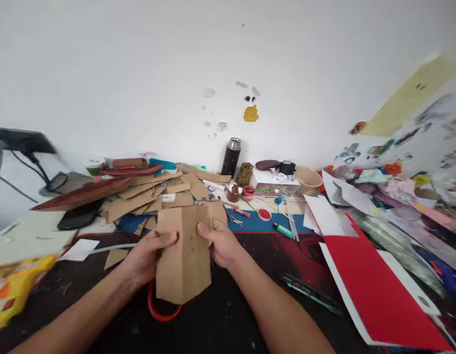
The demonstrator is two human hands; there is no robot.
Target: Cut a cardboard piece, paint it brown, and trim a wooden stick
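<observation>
A brown piece of cardboard [183, 265], creased down its length, is held upright over the dark mat. My left hand [148, 253] grips its left edge, thumb lying on the front face. On the other side, my right hand [222, 241] pinches the right edge with its thumb on the front. The fingers behind the cardboard are hidden on both hands. Below and partly behind it shows a red curved handle [163, 314], whose other end I cannot see.
Scraps of cardboard [139, 199] are heaped at the back left. Behind stand a black flask [231, 156] and paint pots [233, 193]. Red and white sheets [379, 290] lie at right, near a cutter [311, 293]. A yellow glue gun-like object [23, 285] lies left.
</observation>
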